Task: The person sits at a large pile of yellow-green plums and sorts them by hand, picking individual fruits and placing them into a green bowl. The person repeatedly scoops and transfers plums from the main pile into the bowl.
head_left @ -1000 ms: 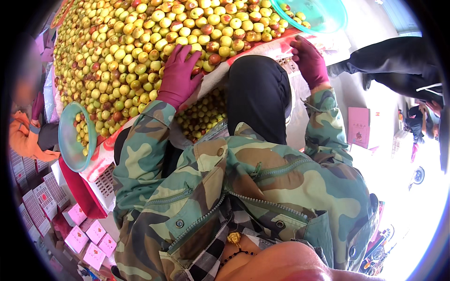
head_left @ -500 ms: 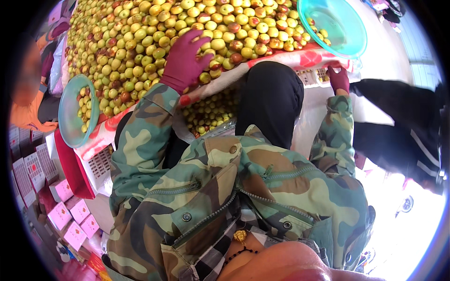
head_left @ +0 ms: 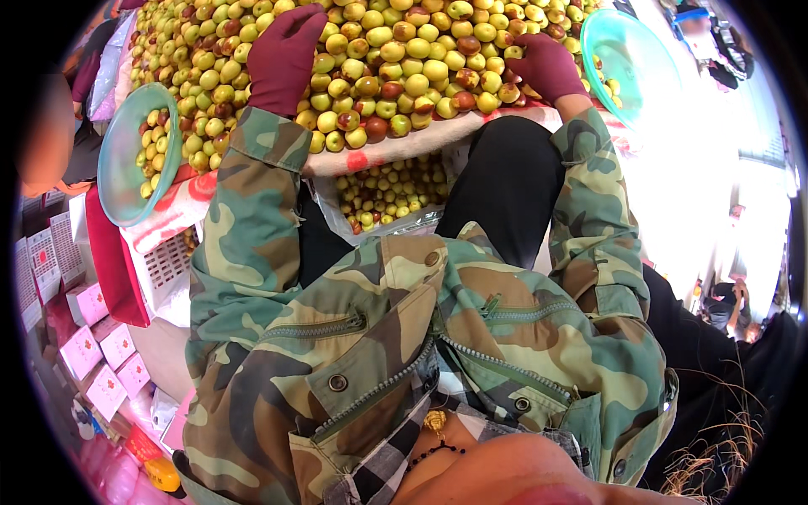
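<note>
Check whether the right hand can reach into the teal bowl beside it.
Probably yes: the right hand sits just left of the teal bowl, whose top is open, with only loose fruit showing between them.

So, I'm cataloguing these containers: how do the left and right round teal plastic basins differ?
The left round teal plastic basin shows more yellow-green and reddish fruit than the right round teal plastic basin does. The left basin looks duller, the right basin brighter. Both have a wide round rim and sit by the fruit heap.
</note>
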A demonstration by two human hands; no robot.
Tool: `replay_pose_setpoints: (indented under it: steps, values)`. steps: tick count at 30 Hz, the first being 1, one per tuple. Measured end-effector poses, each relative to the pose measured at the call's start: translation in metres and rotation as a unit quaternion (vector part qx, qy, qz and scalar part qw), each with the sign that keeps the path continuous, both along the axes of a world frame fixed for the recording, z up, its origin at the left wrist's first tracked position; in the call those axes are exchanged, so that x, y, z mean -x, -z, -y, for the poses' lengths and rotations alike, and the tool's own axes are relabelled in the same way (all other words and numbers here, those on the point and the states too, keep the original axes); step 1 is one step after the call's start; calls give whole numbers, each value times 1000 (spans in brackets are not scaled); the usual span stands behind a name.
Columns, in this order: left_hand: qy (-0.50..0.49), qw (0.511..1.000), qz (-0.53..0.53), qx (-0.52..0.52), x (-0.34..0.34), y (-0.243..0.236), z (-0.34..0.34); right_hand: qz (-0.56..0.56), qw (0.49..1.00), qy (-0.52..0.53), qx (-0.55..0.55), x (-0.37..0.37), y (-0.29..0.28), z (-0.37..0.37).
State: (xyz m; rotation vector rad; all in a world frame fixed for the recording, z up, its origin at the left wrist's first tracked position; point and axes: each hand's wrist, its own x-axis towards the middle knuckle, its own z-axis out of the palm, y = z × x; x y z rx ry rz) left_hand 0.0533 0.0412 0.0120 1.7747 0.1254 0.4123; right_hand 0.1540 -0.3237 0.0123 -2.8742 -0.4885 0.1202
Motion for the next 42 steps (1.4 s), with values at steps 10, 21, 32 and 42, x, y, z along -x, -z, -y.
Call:
replay_pose_setpoints:
  steps: [10, 21, 32, 42]
  values:
    - [-23, 1000, -5, 8, 7, -13, 19, -201, 792, 117, -564, -6, 25, 41]
    - [-3, 1000, 5, 11, 8, -6, 19, -463, 391, -22, -795, -2, 27, 47]
    - [13, 998, -56, 9, 9, -13, 28, -403, 581, 105, -699, 8, 8, 25]
    - [205, 973, -84, 62, 28, -8, 54, -95, 921, -116, -360, 35, -50, -101]
